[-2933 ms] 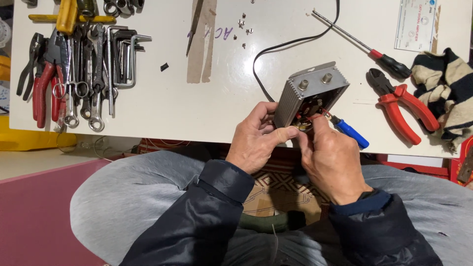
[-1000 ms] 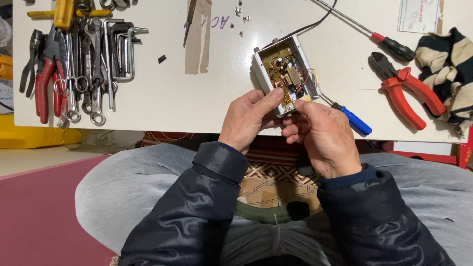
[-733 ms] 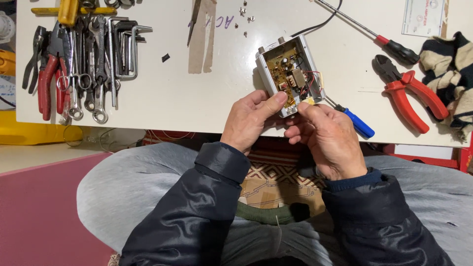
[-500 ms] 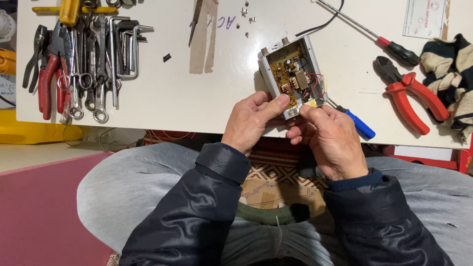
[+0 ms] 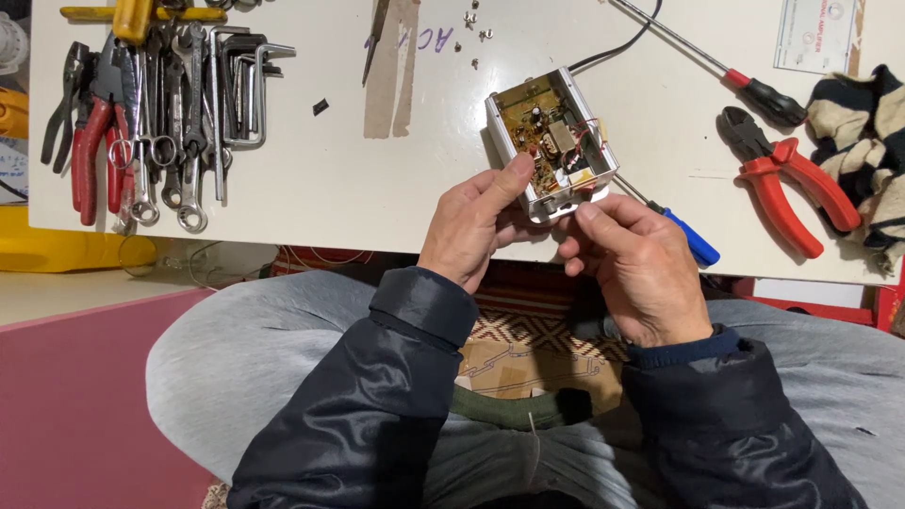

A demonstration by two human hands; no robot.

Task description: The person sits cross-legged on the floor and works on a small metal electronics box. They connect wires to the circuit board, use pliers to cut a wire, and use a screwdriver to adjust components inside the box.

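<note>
Open metal box with its circuit board bared, held in both my hands at the table's edge.

My left hand clamps the small grey metal box by its near corner; my right hand pinches its lower end. The cover is already off, loose screws lie beyond, and the blue-handled screwdriver rests just beside; inside, nothing looks removed yet.
</note>
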